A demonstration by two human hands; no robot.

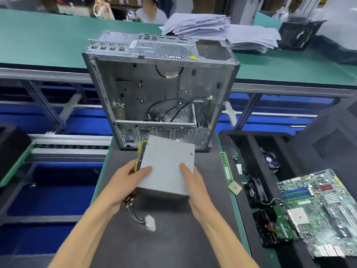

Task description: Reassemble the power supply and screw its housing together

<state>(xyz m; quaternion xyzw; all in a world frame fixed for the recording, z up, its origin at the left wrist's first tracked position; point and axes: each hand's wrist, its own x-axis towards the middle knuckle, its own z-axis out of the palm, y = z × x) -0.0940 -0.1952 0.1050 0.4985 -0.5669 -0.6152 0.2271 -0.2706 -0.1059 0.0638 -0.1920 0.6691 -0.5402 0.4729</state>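
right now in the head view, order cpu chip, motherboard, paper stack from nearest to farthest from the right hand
1. cpu chip, just right of the right hand
2. motherboard, farther right
3. paper stack, far back behind the case

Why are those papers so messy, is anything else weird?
The paper stack behind the computer case is splayed and uneven. A small processor chip lies loose at the mat's edge, beside a RAM stick. Nothing looks broken.

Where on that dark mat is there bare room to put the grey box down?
Bare mat lies near the person, between the white plug and the right forearm. Farther off, the open computer case fills it. The tray on the right, with the circuit board, is crowded.
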